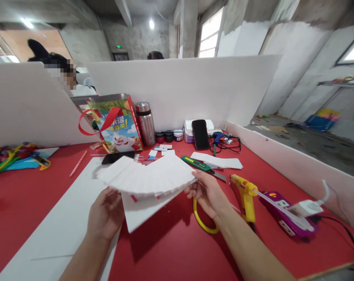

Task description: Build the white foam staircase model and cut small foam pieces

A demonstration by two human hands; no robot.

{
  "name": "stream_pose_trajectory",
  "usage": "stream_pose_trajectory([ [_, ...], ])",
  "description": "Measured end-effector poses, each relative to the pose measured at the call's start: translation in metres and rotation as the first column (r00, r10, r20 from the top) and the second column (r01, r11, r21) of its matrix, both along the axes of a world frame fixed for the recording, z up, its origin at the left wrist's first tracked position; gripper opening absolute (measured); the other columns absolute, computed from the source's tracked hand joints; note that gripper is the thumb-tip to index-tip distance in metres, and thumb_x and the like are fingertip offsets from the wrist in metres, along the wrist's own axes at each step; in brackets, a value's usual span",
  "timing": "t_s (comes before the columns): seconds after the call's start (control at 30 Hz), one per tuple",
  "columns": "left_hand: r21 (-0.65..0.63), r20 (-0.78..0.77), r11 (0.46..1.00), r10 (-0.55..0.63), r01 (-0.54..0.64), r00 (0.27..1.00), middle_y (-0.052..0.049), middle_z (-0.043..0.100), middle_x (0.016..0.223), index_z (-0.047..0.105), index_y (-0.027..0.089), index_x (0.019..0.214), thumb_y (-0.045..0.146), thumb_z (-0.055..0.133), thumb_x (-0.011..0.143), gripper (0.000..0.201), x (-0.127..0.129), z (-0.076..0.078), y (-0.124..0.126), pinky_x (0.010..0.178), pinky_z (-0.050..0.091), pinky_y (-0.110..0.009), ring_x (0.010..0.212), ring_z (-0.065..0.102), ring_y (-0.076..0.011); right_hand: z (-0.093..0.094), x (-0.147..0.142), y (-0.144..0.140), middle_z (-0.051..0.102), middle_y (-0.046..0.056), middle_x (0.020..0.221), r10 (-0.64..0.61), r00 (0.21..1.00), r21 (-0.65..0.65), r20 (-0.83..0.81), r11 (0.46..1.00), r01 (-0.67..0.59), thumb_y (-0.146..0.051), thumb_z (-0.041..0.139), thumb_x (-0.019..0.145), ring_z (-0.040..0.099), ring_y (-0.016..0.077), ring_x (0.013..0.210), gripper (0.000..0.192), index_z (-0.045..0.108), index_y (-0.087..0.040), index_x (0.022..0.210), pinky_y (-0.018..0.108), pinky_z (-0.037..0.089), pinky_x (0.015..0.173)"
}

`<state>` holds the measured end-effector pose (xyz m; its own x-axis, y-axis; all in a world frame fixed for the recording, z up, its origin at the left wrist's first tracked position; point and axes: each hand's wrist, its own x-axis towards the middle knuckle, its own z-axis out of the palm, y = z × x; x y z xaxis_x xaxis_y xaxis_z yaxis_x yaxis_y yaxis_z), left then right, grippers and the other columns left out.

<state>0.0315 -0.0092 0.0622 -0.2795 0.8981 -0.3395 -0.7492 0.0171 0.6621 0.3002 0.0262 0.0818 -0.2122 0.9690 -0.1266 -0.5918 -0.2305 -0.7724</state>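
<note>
The fanned white foam piece (149, 179) hides the left hand's (106, 212) fingertips and part of the black phone (118, 157) behind it; right hand (208, 193) fingers pinch its right edge, left fingers close under its left part; beyond it lies a green utility knife (199, 164); right of it, a yellow glue gun (245, 195) and purple power strip (285, 214).

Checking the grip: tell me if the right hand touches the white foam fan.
Touching. The head view shows the right hand pinching the white foam fan at its right edge.
</note>
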Motion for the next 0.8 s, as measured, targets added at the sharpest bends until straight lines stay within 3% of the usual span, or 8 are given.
stream_pose_trajectory([
  [0.13, 0.047, 0.068, 0.993, -0.114, 0.111, 0.991, -0.011, 0.077, 0.088, 0.072, 0.011, 0.085, 0.003, 0.059, 0.066, 0.025, 0.004, -0.002, -0.004, 0.079, 0.064, -0.035, 0.083, 0.075, -0.0237, 0.001, -0.003, -0.002, 0.077, 0.009, 0.078, 0.019, 0.999, 0.035, -0.030, 0.999, -0.018, -0.022, 0.072, 0.078, 0.075, 0.0200, 0.067, 0.011, 0.067, -0.014, 0.084, 0.027, 0.063, 0.061],
  [0.27, 0.085, 0.003, 0.971, -0.225, 0.224, 0.974, -0.012, 0.076, 0.104, 0.072, 0.016, 0.094, 0.001, 0.066, 0.062, 0.036, 0.016, 0.002, -0.011, 0.083, 0.063, -0.037, 0.100, 0.074, -0.0305, 0.001, -0.005, -0.006, 0.078, 0.012, 0.087, 0.058, 0.998, 0.067, -0.038, 0.996, -0.056, -0.018, 0.069, 0.080, 0.077, 0.0222, 0.075, 0.017, 0.069, -0.011, 0.095, 0.028, 0.064, 0.069],
  [0.4, 0.122, -0.089, 0.973, -0.188, 0.198, 0.978, -0.008, 0.075, 0.085, 0.069, 0.015, 0.084, 0.020, 0.074, 0.076, 0.011, 0.029, 0.009, -0.011, 0.070, 0.063, -0.034, 0.077, 0.073, -0.0241, 0.003, -0.006, -0.010, 0.077, 0.011, 0.086, 0.152, 0.988, 0.079, -0.027, 0.986, -0.150, -0.017, 0.068, 0.081, 0.077, 0.0225, 0.075, 0.017, 0.068, -0.011, 0.097, 0.029, 0.064, 0.068],
  [0.57, -0.005, -0.054, 0.999, -0.035, 0.035, 0.998, -0.002, 0.071, 0.073, 0.065, 0.014, 0.083, 0.007, 0.064, 0.078, 0.009, 0.030, 0.010, -0.006, 0.045, 0.054, -0.020, 0.056, 0.064, -0.0132, 0.007, -0.007, -0.015, 0.073, 0.008, 0.074, 0.295, 0.955, 0.125, 0.012, 0.947, -0.295, -0.030, 0.067, 0.088, 0.075, 0.0214, 0.065, 0.019, 0.065, -0.012, 0.092, 0.029, 0.063, 0.058],
  [0.8, -0.152, 0.038, 0.978, -0.140, 0.144, 0.989, 0.001, 0.058, 0.052, 0.057, 0.015, 0.071, 0.005, 0.051, 0.078, 0.014, 0.018, 0.008, -0.009, 0.030, 0.042, -0.017, 0.032, 0.046, -0.0082, 0.006, -0.005, -0.017, 0.071, 0.005, 0.067, 0.378, 0.926, 0.201, -0.008, 0.908, -0.369, -0.046, 0.065, 0.091, 0.071, 0.0196, 0.055, 0.032, 0.065, -0.014, 0.084, 0.030, 0.061, 0.050],
])
